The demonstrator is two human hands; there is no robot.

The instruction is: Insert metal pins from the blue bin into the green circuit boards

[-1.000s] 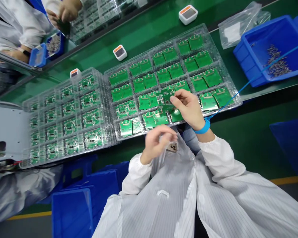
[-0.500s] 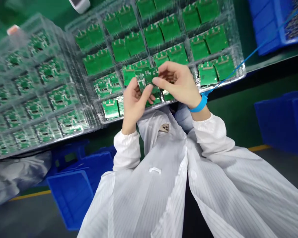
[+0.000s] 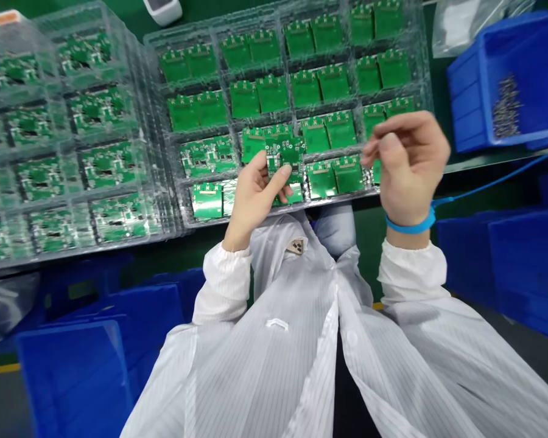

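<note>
My left hand (image 3: 258, 191) pinches a green circuit board (image 3: 285, 152) by its lower left side, thumb on its face. Small components and white markings show on that face. The board is over the front rows of a clear compartment tray (image 3: 296, 109), which holds green boards mostly in pairs. Off to the right of the held board, my right hand (image 3: 408, 161) hovers above the tray's front right corner. Its fingers are loosely bent and the thumb is apart from them; nothing shows in it. A blue wrist strap (image 3: 411, 226) circles that wrist, its cord running right.
At the right stands a blue bin (image 3: 466, 91) with small metal parts (image 3: 506, 109) inside. Stacked clear trays (image 3: 137, 121) of populated boards are at the left. A plastic bag (image 3: 461, 24) lies behind the bin. Blue crates (image 3: 73, 371) stand below the table edge.
My right hand has come off the circuit board and moved right. My left hand still holds the board. The view has shifted, bringing more of the blue bin into sight.
</note>
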